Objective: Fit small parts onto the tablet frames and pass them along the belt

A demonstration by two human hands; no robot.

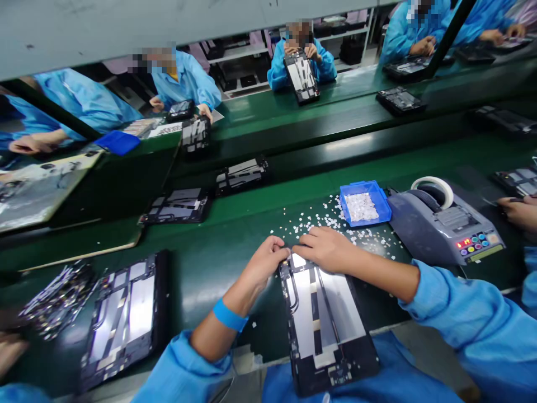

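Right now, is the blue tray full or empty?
Partly filled: the blue tray holds a layer of small white pieces, with more scattered on the green bench beside it.

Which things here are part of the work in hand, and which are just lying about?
In use:
left hand and right hand, both on the top edge of the open tablet chassis
small white pads scattered nearby
blue tray

Lying about:
tape dispenser
second chassis
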